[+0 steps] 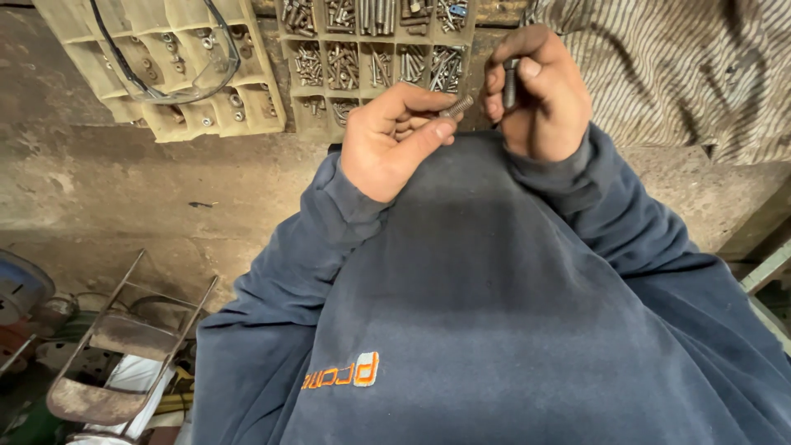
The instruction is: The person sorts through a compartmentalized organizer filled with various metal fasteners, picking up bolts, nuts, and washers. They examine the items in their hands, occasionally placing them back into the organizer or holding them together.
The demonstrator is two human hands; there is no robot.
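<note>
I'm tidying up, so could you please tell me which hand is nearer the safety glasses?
Left. The left hand is right of the safety glasses, holding a bolt; the right hand is farther right.

Dull threaded metal bolt (456, 105), matt beige plastic sorting tray (255, 91), soft navy fleece sweatshirt (494, 288), rough concrete floor (124, 189), glossy clear glasses (177, 58)

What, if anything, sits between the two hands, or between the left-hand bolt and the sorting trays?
Nothing visible. The left hand pinches a threaded bolt at its fingertips; the right hand grips a dark metal piece right beside it, only open air between. The compartment tray of screws lies just beyond, unobstructed.
</note>
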